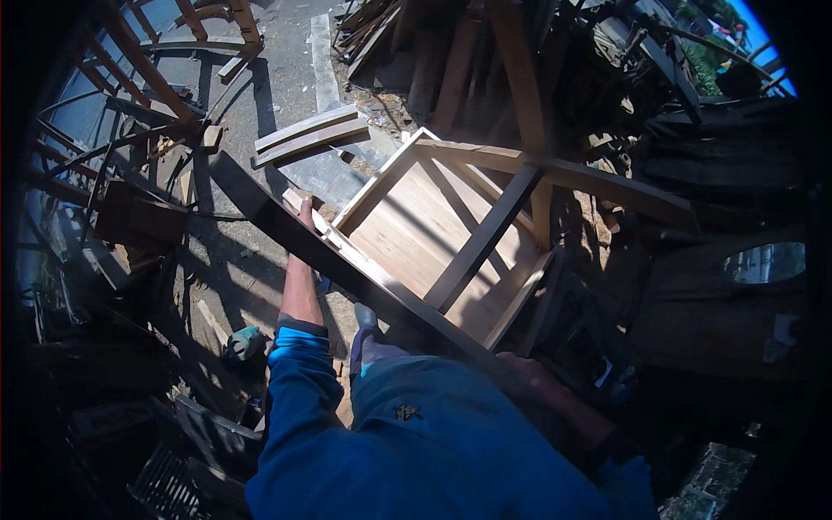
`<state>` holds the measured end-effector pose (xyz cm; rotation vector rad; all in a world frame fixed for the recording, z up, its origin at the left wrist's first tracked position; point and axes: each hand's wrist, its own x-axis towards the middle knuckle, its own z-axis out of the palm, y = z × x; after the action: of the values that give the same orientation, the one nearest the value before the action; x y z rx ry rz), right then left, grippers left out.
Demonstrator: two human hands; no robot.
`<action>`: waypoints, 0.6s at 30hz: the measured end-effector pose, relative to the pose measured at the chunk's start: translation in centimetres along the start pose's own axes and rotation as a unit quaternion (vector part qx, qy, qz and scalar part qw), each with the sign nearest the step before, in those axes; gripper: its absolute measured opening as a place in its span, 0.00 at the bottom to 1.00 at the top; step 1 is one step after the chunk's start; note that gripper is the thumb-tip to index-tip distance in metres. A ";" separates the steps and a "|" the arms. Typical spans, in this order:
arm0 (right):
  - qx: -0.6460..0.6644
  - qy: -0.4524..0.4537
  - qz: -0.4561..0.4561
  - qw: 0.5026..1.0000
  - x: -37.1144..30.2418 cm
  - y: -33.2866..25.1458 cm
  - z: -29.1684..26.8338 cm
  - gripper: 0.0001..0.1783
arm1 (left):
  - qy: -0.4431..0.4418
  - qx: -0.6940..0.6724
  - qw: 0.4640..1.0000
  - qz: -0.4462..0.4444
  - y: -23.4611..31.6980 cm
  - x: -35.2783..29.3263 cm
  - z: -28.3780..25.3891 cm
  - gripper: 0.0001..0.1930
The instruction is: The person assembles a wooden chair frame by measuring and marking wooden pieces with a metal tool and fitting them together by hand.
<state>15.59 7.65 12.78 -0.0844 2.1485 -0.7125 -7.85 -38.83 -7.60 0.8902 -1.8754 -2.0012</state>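
Note:
An H-shaped wooden frame (347,271) spans the middle of the view, its two long, slightly curved rails joined by a crossbar. My left hand (303,217) is closed on the near rail toward its upper left end, the thumb showing past the edge and most fingers hidden. In shadow at the lower right end of that rail, my right hand (522,378) is closed around the wood; its fingers are dim. Beneath and beyond the frame is a shallow pale wooden box (381,195) with a sunlit flat bottom. The frame overlaps it; whether they touch, I cannot tell.
Short curved wood pieces (312,137) lie on the ground ahead. Wooden chair-like frames (147,65) stand at the far left. A teal power tool (245,343) is on my left. Stacked timber (451,61) fills the back, and dark wooden panels (719,312) line the right.

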 end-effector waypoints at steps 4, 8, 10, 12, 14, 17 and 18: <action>-0.089 0.007 0.037 0.995 -1.0 -3.1 -2.3 0.31 | 0.025 0.044 0.998 -0.024 -6.8 -0.1 1.4 0.37; -0.127 -0.026 -0.010 0.991 -2.2 -3.4 -4.2 0.30 | 0.028 -0.068 0.997 0.029 -16.6 2.1 -3.2 0.28; -0.133 -0.037 0.000 0.990 -2.5 -3.6 -4.7 0.30 | 0.004 -0.213 0.976 0.044 -19.8 1.7 -5.0 0.25; -0.150 -0.055 0.039 0.986 -2.2 -4.3 -5.4 0.31 | 0.035 -0.128 0.991 -0.023 -21.6 -0.4 -2.0 0.32; -0.161 -0.080 0.095 0.979 -2.2 -4.7 -6.2 0.33 | 0.054 -0.045 0.994 -0.085 -20.0 -2.1 2.0 0.42; -0.215 -0.119 0.078 0.966 -2.3 -4.7 -8.1 0.34 | 0.113 -0.096 0.983 -0.109 -20.0 -3.9 0.1 0.50; -0.227 -0.129 0.106 0.959 -2.1 -5.9 -8.6 0.34 | 0.122 -0.111 0.982 -0.097 -19.8 -5.4 0.7 0.51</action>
<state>9.43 7.31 21.48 -0.1767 1.9915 -0.0679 0.26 -32.54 -25.34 1.2279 -1.4511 -2.0500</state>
